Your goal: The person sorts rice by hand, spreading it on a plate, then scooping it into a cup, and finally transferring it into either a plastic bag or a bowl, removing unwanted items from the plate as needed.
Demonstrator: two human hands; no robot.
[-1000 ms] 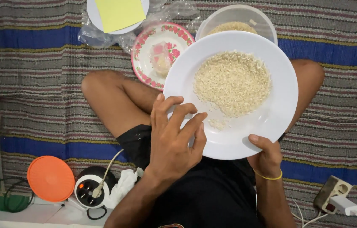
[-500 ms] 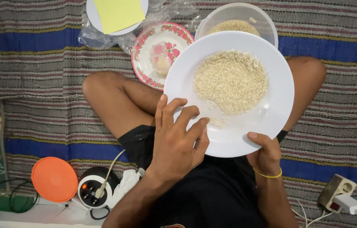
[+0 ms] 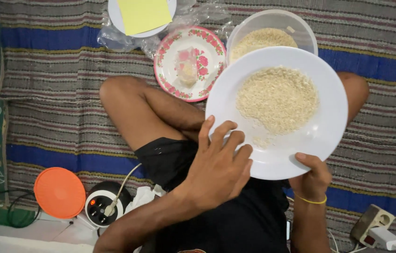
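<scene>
From my head camera, I judge I'm sorting the rice [image 3: 276, 98] on the white plate [image 3: 329, 136]. My right hand [image 3: 311, 177] grips the plate's near rim, thumb on top, above my lap. My left hand [image 3: 216, 168] lies spread and empty, fingertips on the rim. Next calls for careful picking. Below is a striped mat [image 3: 43, 89], with a tub [image 3: 273, 28] and flowered plate [image 3: 165, 61].

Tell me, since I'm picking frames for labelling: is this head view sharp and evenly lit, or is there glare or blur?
Head view: sharp throughout, no motion blur on the left hand or right hand; soft, even light with faint shadows; the white plate is bright but its grains stay distinct; slight sheen on the clear plastic at top.
</scene>
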